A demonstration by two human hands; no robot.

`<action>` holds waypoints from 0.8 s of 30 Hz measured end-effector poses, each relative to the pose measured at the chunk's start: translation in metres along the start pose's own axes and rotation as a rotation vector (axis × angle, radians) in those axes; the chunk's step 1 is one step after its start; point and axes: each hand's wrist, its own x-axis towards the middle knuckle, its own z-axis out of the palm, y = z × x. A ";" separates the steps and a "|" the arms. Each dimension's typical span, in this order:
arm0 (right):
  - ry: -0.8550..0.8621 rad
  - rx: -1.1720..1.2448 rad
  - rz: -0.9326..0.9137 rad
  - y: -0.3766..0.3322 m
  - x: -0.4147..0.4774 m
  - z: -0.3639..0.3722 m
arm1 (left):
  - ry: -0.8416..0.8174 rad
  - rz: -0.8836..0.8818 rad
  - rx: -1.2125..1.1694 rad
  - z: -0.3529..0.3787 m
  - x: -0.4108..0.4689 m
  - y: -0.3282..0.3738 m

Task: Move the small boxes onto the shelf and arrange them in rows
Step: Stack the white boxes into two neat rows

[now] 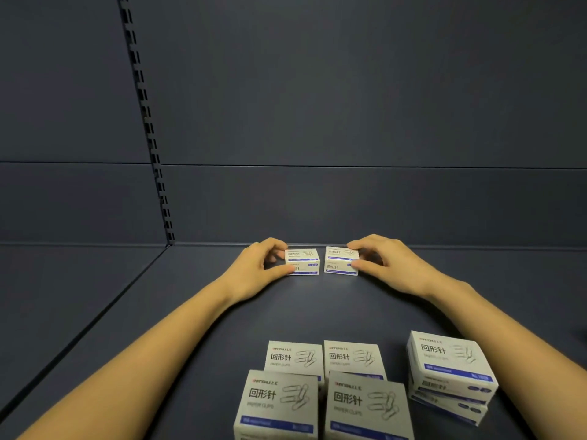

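Far back on the shelf (197, 312), the left hand (254, 269) is gripping the left box stack (303, 262), the right hand (386, 265) the right box stack (340, 262).

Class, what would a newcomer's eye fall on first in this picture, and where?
Two arms reach to the back of the dark shelf, where the left hand grips the left box and the right hand the right box, both small and white, side by side with a gap between. Nearer, four more boxes sit two by two, with a stack of two to their right.
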 end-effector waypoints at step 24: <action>0.072 0.226 -0.122 -0.065 -0.049 -0.049 | -0.102 0.141 -0.164 -0.044 -0.067 0.075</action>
